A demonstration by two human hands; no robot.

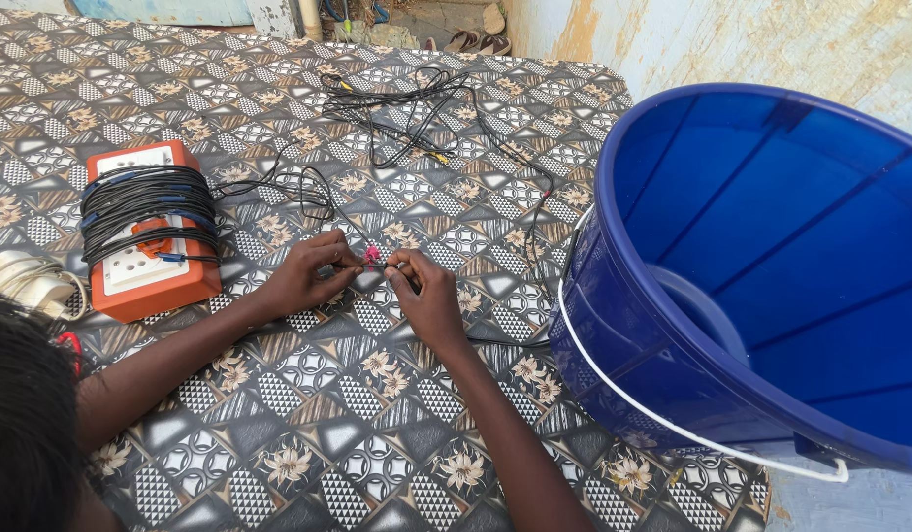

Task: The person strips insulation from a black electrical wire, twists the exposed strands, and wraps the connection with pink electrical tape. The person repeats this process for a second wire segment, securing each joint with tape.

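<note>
My left hand (308, 274) and my right hand (428, 296) meet over the patterned mat (308, 433), fingertips almost touching. Between them they pinch a small pink piece (372, 255) joined to a thin black wire (417, 118). The wire runs from my hands away across the mat into a loose tangle at the far side. Left of my left hand lies an orange and white socket block (149, 266) with black and blue cable wound around it.
A large blue bucket (614, 325) with a white wire handle stands tilted at the right, close to my right forearm. A coil of pale cable (28, 281) lies at the left edge. A person's dark hair (23, 424) fills the lower left corner. A weathered wall (751, 39) rises at the back right.
</note>
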